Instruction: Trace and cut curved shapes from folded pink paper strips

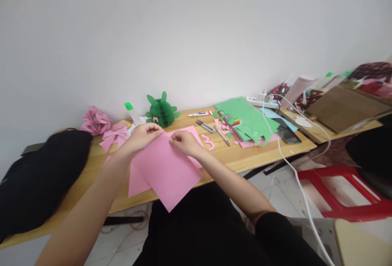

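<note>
A sheet of pink paper (171, 176) hangs at a slant over the table's front edge, one corner pointing down. My left hand (145, 135) pinches its upper edge on the left. Close beside it, my right hand (185, 142) pinches the same sheet with thumb and fingers. Beneath lies more pink paper (136, 180), partly covered. Just behind my hands stands a green honeycomb paper figure (161, 111) with leaf-like paper pieces and a small pink bow. Right of my right hand are a curly pink paper cutout (208, 142), thread snips (205, 126) and a pen-like tool (223, 135).
A glue tube (200, 114) and green paper sheets (245, 115) lie toward the right, near a phone (288, 131) and power strip (263, 102). A white cable (284, 158) crosses the front. Black cloth (45, 172) covers the left; a green-capped bottle (131, 113) stands behind.
</note>
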`<state>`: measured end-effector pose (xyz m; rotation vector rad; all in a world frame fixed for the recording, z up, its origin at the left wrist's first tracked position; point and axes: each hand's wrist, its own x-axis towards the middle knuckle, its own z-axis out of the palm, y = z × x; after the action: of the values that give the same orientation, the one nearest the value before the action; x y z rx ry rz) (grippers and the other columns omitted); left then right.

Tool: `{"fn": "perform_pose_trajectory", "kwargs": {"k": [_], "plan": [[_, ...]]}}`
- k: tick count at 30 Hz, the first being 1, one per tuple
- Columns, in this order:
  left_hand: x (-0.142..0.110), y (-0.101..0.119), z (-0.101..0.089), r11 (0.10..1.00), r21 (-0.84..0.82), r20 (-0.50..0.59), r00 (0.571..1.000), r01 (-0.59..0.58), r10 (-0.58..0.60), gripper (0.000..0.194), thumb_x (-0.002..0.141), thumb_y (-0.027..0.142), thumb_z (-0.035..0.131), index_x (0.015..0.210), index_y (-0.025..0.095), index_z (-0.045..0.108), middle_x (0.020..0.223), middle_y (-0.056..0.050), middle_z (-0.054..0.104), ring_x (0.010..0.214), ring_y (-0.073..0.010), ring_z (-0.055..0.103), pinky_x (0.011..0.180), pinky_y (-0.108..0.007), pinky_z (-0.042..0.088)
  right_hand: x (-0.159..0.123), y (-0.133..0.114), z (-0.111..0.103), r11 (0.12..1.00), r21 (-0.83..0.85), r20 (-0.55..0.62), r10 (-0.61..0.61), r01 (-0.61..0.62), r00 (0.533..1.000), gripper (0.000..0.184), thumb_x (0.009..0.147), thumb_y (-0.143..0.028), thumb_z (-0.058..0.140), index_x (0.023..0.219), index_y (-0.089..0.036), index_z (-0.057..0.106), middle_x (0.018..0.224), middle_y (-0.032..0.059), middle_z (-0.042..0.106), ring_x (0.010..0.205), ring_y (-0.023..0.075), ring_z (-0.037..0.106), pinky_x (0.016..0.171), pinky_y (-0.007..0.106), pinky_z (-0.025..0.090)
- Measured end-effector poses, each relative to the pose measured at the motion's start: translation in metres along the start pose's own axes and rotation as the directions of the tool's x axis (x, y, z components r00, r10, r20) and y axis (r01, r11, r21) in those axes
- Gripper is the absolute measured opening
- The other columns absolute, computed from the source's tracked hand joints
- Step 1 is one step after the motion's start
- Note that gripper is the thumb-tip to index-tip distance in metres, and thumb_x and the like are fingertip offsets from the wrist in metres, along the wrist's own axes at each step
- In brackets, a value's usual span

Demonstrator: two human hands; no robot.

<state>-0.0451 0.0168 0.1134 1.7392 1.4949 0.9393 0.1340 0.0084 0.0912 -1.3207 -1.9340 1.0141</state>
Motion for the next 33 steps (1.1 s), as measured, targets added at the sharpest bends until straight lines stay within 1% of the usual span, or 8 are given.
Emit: {"fn": "perform_pose_trajectory", "kwargs": {"k": [4,8,11,14,19,22,28,33], "plan": [[0.005,0.019,-0.003,0.998,-0.04,-0.045,0.998,-0.041,0.039,0.03,0.063,0.049,0.067,0.071,0.02,0.068,0.081,-0.005,0.072,0.083,-0.0227,0.064,0.077,-0.034,0.051,0.0,-0.014,-0.025,0.998,0.016,0.016,-0.061,0.061,0.998,0.014,0.078,-0.016,0.059,0.064,-0.016,0.062,0.06,-0.0048,0.056,0.059,0.0089,0.049,0.057,0.021,0.034],[0.013,0.037,-0.005,0.995,-0.073,-0.045,0.996,-0.075,0.072,0.026,0.066,0.044,0.065,0.072,0.019,0.066,0.081,-0.004,0.072,0.079,-0.0208,0.065,0.076,-0.033,0.051,0.003,-0.023,-0.045,0.993,0.026,0.007,-0.119,0.119,0.993,0.015,0.078,-0.017,0.058,0.063,-0.015,0.061,0.058,-0.0051,0.052,0.057,0.0083,0.046,0.055,0.021,0.031],[0.017,0.052,-0.007,0.989,-0.091,-0.048,0.992,-0.119,0.115,0.024,0.067,0.042,0.064,0.071,0.018,0.065,0.08,-0.004,0.071,0.078,-0.0199,0.064,0.077,-0.033,0.051,0.006,-0.028,-0.056,0.989,0.031,-0.007,-0.144,0.144,0.99,0.012,0.078,-0.018,0.058,0.067,-0.015,0.063,0.06,-0.0042,0.055,0.058,0.0084,0.048,0.057,0.021,0.034],[0.018,0.065,-0.007,0.978,-0.092,-0.07,0.981,-0.186,0.18,0.02,0.07,0.038,0.063,0.07,0.018,0.064,0.077,-0.003,0.07,0.076,-0.0186,0.063,0.076,-0.032,0.05,0.008,-0.034,-0.062,0.983,0.059,-0.055,-0.173,0.176,0.983,0.012,0.079,-0.023,0.059,0.074,-0.015,0.066,0.066,-0.0015,0.062,0.061,0.0095,0.052,0.058,0.021,0.038],[0.018,0.076,0.0,0.938,-0.017,-0.148,0.928,-0.347,0.341,0.013,0.075,0.03,0.058,0.069,0.02,0.063,0.075,-0.002,0.066,0.072,-0.0168,0.06,0.069,-0.03,0.049,0.017,-0.041,-0.065,0.963,0.131,-0.187,-0.211,0.237,0.959,0.017,0.08,-0.03,0.058,0.08,-0.016,0.068,0.072,0.0025,0.069,0.063,0.0125,0.059,0.06,0.024,0.043],[0.02,0.078,0.002,0.926,0.038,-0.187,0.908,-0.376,0.376,0.013,0.078,0.027,0.055,0.069,0.02,0.061,0.075,-0.002,0.063,0.072,-0.0162,0.058,0.067,-0.028,0.048,0.023,-0.043,-0.069,0.954,0.084,-0.218,-0.266,0.289,0.939,0.017,0.08,-0.029,0.058,0.079,-0.016,0.069,0.072,0.0027,0.07,0.062,0.013,0.06,0.06,0.025,0.045],[0.025,0.086,0.0,0.904,0.14,-0.246,0.87,-0.403,0.426,0.013,0.083,0.025,0.051,0.072,0.021,0.057,0.075,-0.002,0.06,0.073,-0.0165,0.056,0.065,-0.028,0.046,0.03,-0.055,-0.08,0.91,-0.018,-0.279,-0.402,0.414,0.872,0.014,0.079,-0.023,0.058,0.072,-0.019,0.069,0.071,0.0007,0.071,0.064,0.0127,0.061,0.066,0.025,0.048],[0.03,0.091,-0.004,0.85,0.221,-0.299,0.796,-0.479,0.527,0.014,0.085,0.021,0.051,0.071,0.021,0.056,0.073,-0.001,0.06,0.072,-0.0158,0.057,0.068,-0.028,0.046,0.033,-0.055,-0.082,0.872,-0.02,-0.326,-0.468,0.489,0.822,0.012,0.081,-0.02,0.059,0.077,-0.02,0.071,0.075,-0.0008,0.072,0.066,0.0115,0.062,0.067,0.025,0.049]]}}
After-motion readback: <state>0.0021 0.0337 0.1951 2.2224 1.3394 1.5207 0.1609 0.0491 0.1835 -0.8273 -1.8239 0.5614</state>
